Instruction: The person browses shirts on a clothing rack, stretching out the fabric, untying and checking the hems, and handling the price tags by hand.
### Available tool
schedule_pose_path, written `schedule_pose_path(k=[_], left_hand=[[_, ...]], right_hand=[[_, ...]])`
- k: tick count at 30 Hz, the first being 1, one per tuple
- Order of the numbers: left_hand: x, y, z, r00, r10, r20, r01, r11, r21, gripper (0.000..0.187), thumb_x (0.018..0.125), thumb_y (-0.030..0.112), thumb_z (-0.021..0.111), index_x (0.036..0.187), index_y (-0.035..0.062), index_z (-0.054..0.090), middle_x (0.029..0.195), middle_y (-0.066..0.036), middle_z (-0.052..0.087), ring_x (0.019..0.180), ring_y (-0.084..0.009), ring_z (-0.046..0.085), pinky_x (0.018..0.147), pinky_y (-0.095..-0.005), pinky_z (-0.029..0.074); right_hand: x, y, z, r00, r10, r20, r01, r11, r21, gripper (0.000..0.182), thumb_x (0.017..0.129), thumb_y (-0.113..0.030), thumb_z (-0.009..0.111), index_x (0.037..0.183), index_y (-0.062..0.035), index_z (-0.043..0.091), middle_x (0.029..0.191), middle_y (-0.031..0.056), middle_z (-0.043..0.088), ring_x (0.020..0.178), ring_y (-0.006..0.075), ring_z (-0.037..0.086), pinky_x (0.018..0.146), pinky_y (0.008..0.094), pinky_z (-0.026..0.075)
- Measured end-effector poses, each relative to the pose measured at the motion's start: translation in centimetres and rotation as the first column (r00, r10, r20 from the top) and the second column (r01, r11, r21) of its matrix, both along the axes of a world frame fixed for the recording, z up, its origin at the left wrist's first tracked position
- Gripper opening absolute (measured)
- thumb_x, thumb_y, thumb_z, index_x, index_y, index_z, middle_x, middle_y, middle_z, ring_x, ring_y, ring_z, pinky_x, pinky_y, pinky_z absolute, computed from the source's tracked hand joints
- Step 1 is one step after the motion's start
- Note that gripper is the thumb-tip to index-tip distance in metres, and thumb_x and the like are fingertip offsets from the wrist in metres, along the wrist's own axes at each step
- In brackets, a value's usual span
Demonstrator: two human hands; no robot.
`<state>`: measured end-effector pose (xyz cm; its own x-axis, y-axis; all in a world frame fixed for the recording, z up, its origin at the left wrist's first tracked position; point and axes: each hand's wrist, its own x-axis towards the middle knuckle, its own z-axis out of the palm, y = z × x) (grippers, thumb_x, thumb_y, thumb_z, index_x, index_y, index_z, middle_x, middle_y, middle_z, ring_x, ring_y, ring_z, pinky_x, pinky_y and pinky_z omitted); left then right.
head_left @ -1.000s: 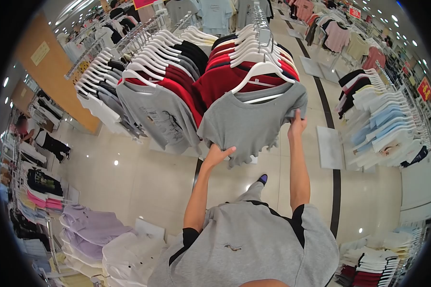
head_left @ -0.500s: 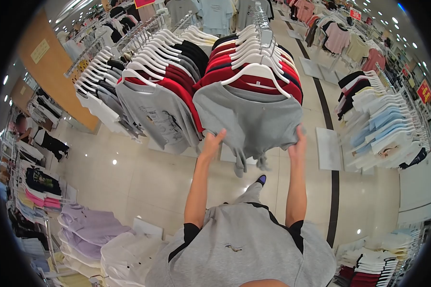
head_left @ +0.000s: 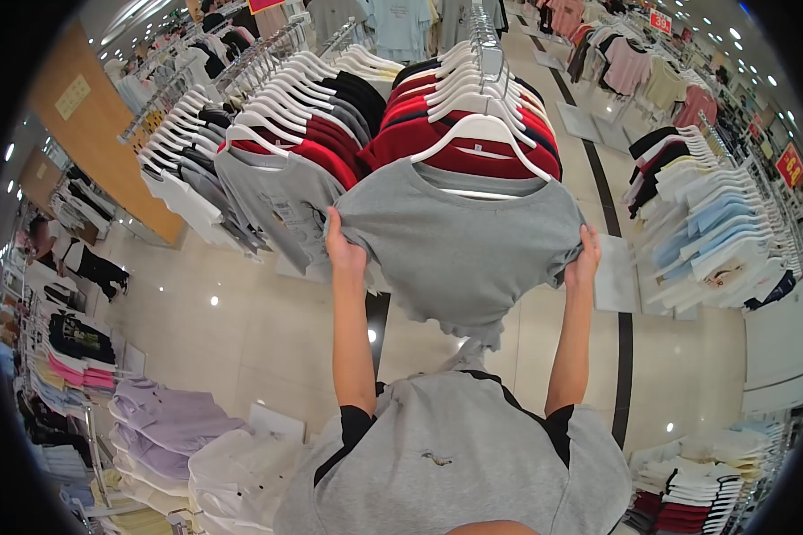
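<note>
A plain grey shirt (head_left: 464, 241) hangs on a white hanger (head_left: 482, 130) at the front of a rack, spread wide between my hands. My left hand (head_left: 343, 245) is closed on its left sleeve edge. On the other side, my right hand (head_left: 583, 259) grips the right sleeve, fingers bent around the cloth. Red shirts (head_left: 517, 159) hang right behind it. To the left, a grey printed shirt (head_left: 272, 205) hangs at the front of another row. The lower hem of the plain shirt is bunched and wavy.
At the right stands a rack of white and light blue clothes (head_left: 705, 241). Lilac and white garments (head_left: 165, 419) hang at the lower left. A person (head_left: 85, 259) is at the far left, near a wooden pillar (head_left: 103, 134).
Both hands have moved up and apart, now on the sleeves. The grey shirt is stretched wider and flatter and overlaps the printed shirt's edge.
</note>
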<state>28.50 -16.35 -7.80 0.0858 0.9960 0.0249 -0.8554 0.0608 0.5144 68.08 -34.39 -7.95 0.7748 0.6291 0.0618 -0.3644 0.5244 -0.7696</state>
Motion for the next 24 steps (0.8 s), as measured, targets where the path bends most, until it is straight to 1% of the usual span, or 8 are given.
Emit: schedule_pose_path(k=[5, 12, 14, 16, 18, 20, 21, 24], left_hand=[[-0.2, -0.1, -5.9, 0.995, -0.093, 0.043, 0.094, 0.995, -0.026, 0.056, 0.094, 0.042, 0.053, 0.128, -0.0021, 0.046, 0.132, -0.013, 0.052, 0.123, -0.0287, 0.048, 0.104, -0.0468, 0.035], [-1.1, -0.5, -11.4, 0.984, 0.062, -0.166, -0.102, 0.964, -0.246, 0.042, 0.092, 0.036, 0.059, 0.117, 0.0026, 0.053, 0.115, -0.010, 0.058, 0.106, -0.0252, 0.056, 0.090, -0.0399, 0.045], [-1.9, 0.6, -11.8, 0.962, 0.097, -0.256, -0.177, 0.933, -0.312, 0.035, 0.091, 0.033, 0.063, 0.110, 0.0041, 0.056, 0.108, -0.009, 0.060, 0.101, -0.0238, 0.058, 0.088, -0.0369, 0.046], [-1.8, 1.6, -9.0, 0.607, 0.412, -0.680, -0.366, 0.904, 0.221, 0.029, 0.088, 0.028, 0.066, 0.101, 0.0044, 0.057, 0.099, -0.006, 0.059, 0.094, -0.0221, 0.058, 0.086, -0.0337, 0.046], [0.3, 1.5, -1.9, 0.438, 0.588, -0.680, -0.274, 0.808, 0.522, 0.032, 0.086, 0.024, 0.067, 0.107, 0.0023, 0.056, 0.105, -0.009, 0.060, 0.100, -0.0242, 0.057, 0.091, -0.0356, 0.043], [2.6, 1.7, 5.5, 0.102, 0.851, -0.515, -0.051, 0.522, 0.851, 0.036, 0.088, 0.022, 0.065, 0.114, -0.0011, 0.054, 0.113, -0.014, 0.059, 0.105, -0.0275, 0.055, 0.095, -0.0353, 0.040], [3.9, 2.0, 8.5, 0.045, 0.898, -0.438, 0.026, 0.437, 0.899, 0.039, 0.087, 0.024, 0.064, 0.117, 0.0004, 0.054, 0.116, -0.014, 0.058, 0.109, -0.0293, 0.054, 0.098, -0.0371, 0.038], [7.6, 4.1, 12.2, -0.061, 0.939, -0.339, 0.218, 0.344, 0.914, 0.039, 0.087, 0.028, 0.063, 0.117, 0.0034, 0.055, 0.114, -0.013, 0.060, 0.109, -0.0311, 0.054, 0.096, -0.0397, 0.039]], right_hand=[[1.4, 0.9, -5.0, 0.999, 0.021, -0.041, -0.022, 0.999, -0.044, 0.034, 0.092, -0.023, 0.062, 0.115, 0.0002, 0.052, 0.111, 0.0109, 0.061, 0.102, 0.0214, 0.059, 0.090, 0.0355, 0.047], [1.7, 0.8, -12.4, 0.994, -0.072, -0.087, 0.037, 0.935, -0.353, 0.025, 0.092, -0.025, 0.061, 0.105, -0.0032, 0.057, 0.101, 0.0082, 0.063, 0.096, 0.0189, 0.060, 0.083, 0.0342, 0.049], [2.6, 0.9, -13.1, 0.985, -0.109, 0.137, 0.164, 0.845, -0.510, 0.034, 0.092, -0.028, 0.061, 0.113, -0.0021, 0.056, 0.109, 0.0102, 0.061, 0.102, 0.0204, 0.059, 0.088, 0.0351, 0.047], [1.3, 1.3, -7.4, 0.906, -0.136, 0.400, 0.303, 0.870, -0.389, 0.038, 0.091, -0.029, 0.062, 0.116, -0.0006, 0.055, 0.113, 0.0116, 0.060, 0.106, 0.0213, 0.057, 0.091, 0.0359, 0.045], [-0.8, 1.8, -0.1, 0.689, -0.168, 0.705, 0.404, 0.896, -0.181, 0.046, 0.089, -0.029, 0.064, 0.121, 0.0015, 0.053, 0.118, 0.0140, 0.058, 0.113, 0.0238, 0.053, 0.098, 0.0376, 0.040], [-2.1, 3.6, 5.6, 0.435, -0.192, 0.879, 0.455, 0.890, -0.031, 0.049, 0.085, -0.028, 0.068, 0.123, 0.0010, 0.053, 0.120, 0.0153, 0.057, 0.115, 0.0272, 0.051, 0.101, 0.0390, 0.037], [-2.5, 4.8, 7.7, 0.244, -0.209, 0.947, 0.492, 0.868, 0.064, 0.050, 0.083, -0.027, 0.069, 0.122, 0.0000, 0.053, 0.119, 0.0157, 0.057, 0.114, 0.0289, 0.052, 0.100, 0.0395, 0.036], [-3.5, 9.0, 10.8, 0.066, -0.178, 0.982, 0.392, 0.910, 0.138, 0.048, 0.081, -0.025, 0.070, 0.121, -0.0029, 0.055, 0.117, 0.0156, 0.058, 0.111, 0.0319, 0.052, 0.098, 0.0404, 0.038]])
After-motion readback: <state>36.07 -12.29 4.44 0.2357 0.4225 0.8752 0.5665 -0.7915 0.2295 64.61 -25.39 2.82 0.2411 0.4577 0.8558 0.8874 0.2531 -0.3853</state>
